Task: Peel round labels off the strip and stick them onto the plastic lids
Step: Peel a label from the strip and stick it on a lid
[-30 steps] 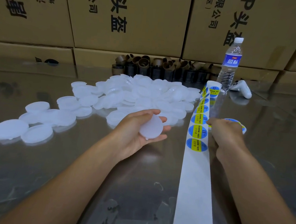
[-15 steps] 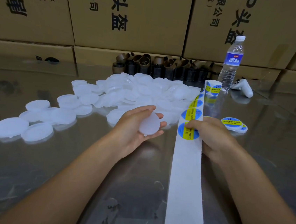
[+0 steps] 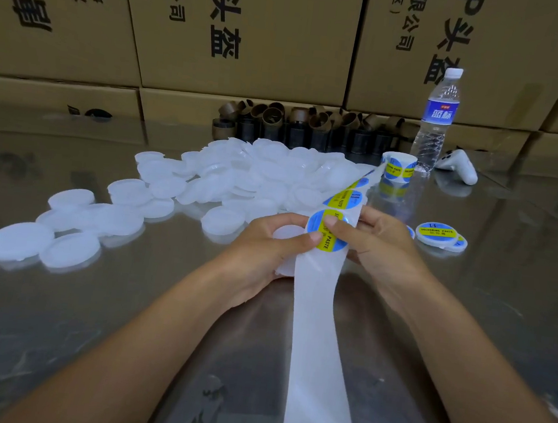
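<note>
Your left hand (image 3: 263, 247) is curling round a plain white lid (image 3: 285, 236), cupping it from below with the thumb tip coming in against the left edge of the front label (image 3: 328, 233) — so that hand is grasping the lid, much of which is hiding behind the strip (image 3: 319, 319). Your right hand (image 3: 384, 246) is pinching the strip at that same label: the thumb is pressing on the blue-and-yellow face while the fingers are wrapping behind the backing. Whether the label's edge is lifting off the backing, you cannot tell from here. The strip is running from the roll (image 3: 397, 165) standing at the back of the metal table (image 3: 52, 325), passing through your hands, and its bare white backing is trailing toward you past the near edge. Just right of your right hand, a few labelled lids (image 3: 437, 233) are lying together, touching. The heap of unlabelled lids (image 3: 257, 174) is spreading across the table's middle and out to your left. As for containers — the water bottle (image 3: 434, 124) is standing upright and capped beside the roll, its fill level unclear; the cardboard boxes (image 3: 248, 35) are stacking up closed behind; and the brown cardboard cores (image 3: 300, 124) are sitting hollow against them, with a white controller (image 3: 461, 166) lying next to the bottle
</note>
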A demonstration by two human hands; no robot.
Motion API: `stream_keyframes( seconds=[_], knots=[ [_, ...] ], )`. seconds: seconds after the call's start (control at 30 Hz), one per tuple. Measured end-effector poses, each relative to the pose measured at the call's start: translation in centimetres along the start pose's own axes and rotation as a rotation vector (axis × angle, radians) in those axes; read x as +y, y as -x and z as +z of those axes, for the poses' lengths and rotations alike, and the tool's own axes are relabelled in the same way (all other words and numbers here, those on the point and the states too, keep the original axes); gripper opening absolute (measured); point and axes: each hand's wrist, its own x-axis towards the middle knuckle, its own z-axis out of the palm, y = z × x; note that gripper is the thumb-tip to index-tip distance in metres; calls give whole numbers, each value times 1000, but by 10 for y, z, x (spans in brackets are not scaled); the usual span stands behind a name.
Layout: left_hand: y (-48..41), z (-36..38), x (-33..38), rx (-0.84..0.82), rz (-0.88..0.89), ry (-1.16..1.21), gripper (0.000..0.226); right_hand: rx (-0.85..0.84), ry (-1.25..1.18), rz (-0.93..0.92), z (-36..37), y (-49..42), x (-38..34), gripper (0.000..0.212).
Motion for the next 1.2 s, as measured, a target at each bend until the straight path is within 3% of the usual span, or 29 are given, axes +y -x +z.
stream_keyframes(
  seconds=[0.07, 0.17, 0.27, 0.33, 0.6, 1.07, 1.2],
  knots=[
    [0, -1, 0, 28, 14, -2, 17, 142, 146, -61, 2, -2, 4, 39],
    [-1, -1, 0, 76, 25, -5, 15, 362, 307, -336, 2, -3, 5, 57],
    [-1, -1, 0, 109, 34, -38, 14, 380, 467, -631, 0, -1, 4, 41],
    [-1, -1, 0, 115, 40, -72, 17, 359, 566, -699, 1, 0, 5, 27],
    [-1, -2, -1, 101, 38, -131, 21, 250, 772, -663, 1, 3, 6, 22],
    [1, -1, 2, 61, 43, -98, 21, 179, 751, -608, 0, 3, 5, 13],
    [0, 2, 4, 81, 11, -28, 10, 162, 729, -598, 1, 4, 5, 17]
  ],
)
